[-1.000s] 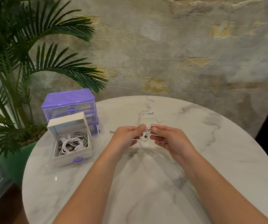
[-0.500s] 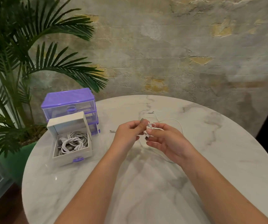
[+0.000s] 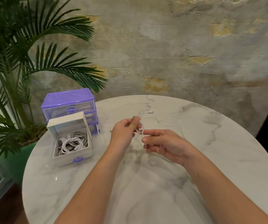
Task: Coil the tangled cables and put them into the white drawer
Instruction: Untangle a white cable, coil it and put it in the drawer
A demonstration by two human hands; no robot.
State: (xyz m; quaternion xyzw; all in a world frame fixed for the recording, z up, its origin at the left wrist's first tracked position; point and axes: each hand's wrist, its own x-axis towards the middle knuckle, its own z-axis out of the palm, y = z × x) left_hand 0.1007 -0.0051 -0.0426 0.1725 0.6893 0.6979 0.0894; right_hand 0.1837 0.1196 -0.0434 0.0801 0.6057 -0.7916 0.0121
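The white cable (image 3: pixel 141 126) is up off the counter (image 3: pixel 227 159) between my two hands, a small bundle of loops just above the middle of the round top. A second ago both hands were level with each other, fingertips nearly meeting over the bundle. Now my left hand (image 3: pixel 124 132) has risen toward 12 o'clock, thumb and curled fingers pinching the loops with a plug end poking out above them, while my right hand (image 3: pixel 160 143) has dropped toward 5 o'clock of the bundle and drawn a short length of cable down with it, held between thumb and forefinger with the other fingers loosely bent.

I read that as one more wrap being laid on — the coil is growing, not finished. The loose tail runs from my right hand out toward 2 o'clock, arcs over the marble and ends in a plug lying near 12 o'clock, so there's a fair stretch left to wind in.

The white drawer (image 3: pixel 85 151) sits open at 9 o'clock of my hands, well apart from them, with several coiled cables (image 3: pixel 72 143) already inside — this one looks like the last on the counter. Behind it stands the purple organizer (image 3: pixel 68 98), and a palm (image 3: pixel 33 62) beyond that.
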